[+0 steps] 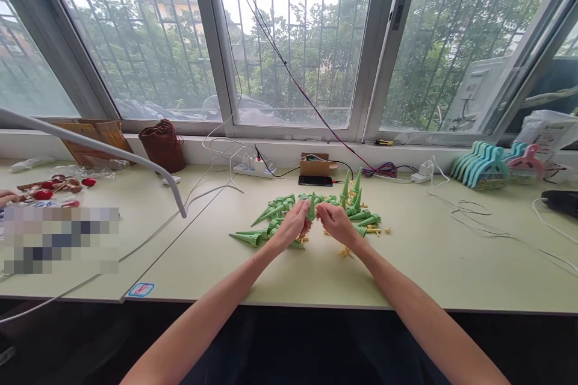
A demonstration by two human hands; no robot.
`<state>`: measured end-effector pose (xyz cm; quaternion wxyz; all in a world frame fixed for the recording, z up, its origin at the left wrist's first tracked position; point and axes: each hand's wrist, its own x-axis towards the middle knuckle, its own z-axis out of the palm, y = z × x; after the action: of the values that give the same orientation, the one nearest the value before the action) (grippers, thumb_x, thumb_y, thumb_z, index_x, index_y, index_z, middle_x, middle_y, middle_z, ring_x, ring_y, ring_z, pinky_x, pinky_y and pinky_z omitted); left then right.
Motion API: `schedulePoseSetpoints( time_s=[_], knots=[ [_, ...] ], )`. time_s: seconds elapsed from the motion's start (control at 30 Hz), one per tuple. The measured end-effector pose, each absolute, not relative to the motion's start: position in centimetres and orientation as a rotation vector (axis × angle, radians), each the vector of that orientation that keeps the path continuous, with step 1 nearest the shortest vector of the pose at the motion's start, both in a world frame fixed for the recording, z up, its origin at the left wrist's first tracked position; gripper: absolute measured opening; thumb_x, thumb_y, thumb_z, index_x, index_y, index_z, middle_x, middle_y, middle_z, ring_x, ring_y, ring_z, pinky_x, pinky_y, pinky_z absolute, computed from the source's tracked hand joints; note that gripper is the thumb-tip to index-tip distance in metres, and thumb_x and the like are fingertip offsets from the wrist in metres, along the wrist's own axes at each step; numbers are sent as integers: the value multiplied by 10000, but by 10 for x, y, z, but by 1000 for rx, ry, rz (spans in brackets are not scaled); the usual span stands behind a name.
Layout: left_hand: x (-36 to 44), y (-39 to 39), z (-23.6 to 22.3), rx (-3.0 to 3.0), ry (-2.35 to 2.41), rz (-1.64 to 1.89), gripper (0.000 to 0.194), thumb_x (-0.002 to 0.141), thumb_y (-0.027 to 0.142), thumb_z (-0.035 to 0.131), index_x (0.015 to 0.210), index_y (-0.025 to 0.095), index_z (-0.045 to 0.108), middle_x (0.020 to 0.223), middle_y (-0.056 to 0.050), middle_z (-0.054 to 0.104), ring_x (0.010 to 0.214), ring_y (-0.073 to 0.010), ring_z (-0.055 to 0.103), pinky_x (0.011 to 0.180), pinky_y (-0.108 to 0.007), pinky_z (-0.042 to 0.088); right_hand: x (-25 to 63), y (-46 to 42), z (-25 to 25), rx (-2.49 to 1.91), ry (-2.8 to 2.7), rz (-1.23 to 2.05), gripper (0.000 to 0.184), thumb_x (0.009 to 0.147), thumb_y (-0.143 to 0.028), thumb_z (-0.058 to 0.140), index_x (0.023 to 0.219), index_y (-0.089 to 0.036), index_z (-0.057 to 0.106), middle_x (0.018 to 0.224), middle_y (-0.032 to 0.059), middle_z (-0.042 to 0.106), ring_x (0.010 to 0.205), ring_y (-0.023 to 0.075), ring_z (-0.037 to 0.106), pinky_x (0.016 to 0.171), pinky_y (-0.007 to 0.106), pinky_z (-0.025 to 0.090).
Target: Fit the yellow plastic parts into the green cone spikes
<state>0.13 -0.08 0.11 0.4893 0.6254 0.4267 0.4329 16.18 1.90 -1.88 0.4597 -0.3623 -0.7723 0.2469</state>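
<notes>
My left hand (294, 221) is closed around a green plastic plant watering spike (311, 207), which points upward. Close beside it, my right hand (336, 221) has its fingers pinched together; whatever they hold is too small or hidden to make out. Around and behind both hands lies a pile of similar green spikes (271, 212), some flat and several upright on the right. Small yellow plastic pieces (345, 251) are scattered among them and near my right wrist.
Behind the pile are a black phone (315, 181), a small cardboard box (318, 165) and a white power strip (253, 167). Turquoise hangers (480, 166) stand at right. A grey curved bar (112, 147) crosses the left side. Another person's hand (8, 198) is beside red-and-brown items (54, 187).
</notes>
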Motion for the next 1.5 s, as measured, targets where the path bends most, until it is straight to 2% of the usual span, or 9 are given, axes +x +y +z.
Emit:
schedulePoseSetpoints(
  time_s=[0.13,0.47,0.67,0.87,1.17,1.5],
  knots=[
    [1,-5,6,1455,942,959,452,869,635,364,852,199,485,443,55,414,350,-73,302,355,-181,268,162,18,-18,-887,-1915,586,431,966,-475,343,682,-184,485,500,-33,429,480,103,385,513,231,317],
    [-1,-5,12,1267,876,963,407,773,587,585,839,206,461,558,56,423,396,-51,326,372,-180,279,164,17,-16,-892,-1916,640,417,960,-499,335,722,-191,486,499,-45,415,470,106,382,500,234,317],
    [-1,-4,12,1321,867,1000,418,784,567,588,945,203,460,636,43,483,424,-55,407,373,-171,316,164,17,-16,-872,-1912,652,392,962,-497,321,727,-205,434,519,-46,421,469,107,400,495,228,327],
    [-2,-5,12,1402,908,1037,449,794,552,586,1043,200,462,718,22,529,453,-60,480,382,-172,338,164,17,-17,-872,-1904,707,352,965,-490,321,796,-210,450,516,-59,390,432,103,384,470,226,315],
    [-2,-4,8,1453,906,1094,495,782,547,611,1086,202,428,694,64,436,456,-59,488,388,-184,369,165,16,-15,-886,-1938,655,352,962,-501,323,814,-209,452,529,-61,372,442,104,370,479,227,312],
    [0,-9,14,1483,950,1155,509,723,487,702,1038,201,423,804,35,489,427,-24,486,373,-166,368,165,18,-17,-880,-1934,649,364,963,-510,308,805,-209,436,526,-63,390,449,105,364,485,228,294]
  ],
)
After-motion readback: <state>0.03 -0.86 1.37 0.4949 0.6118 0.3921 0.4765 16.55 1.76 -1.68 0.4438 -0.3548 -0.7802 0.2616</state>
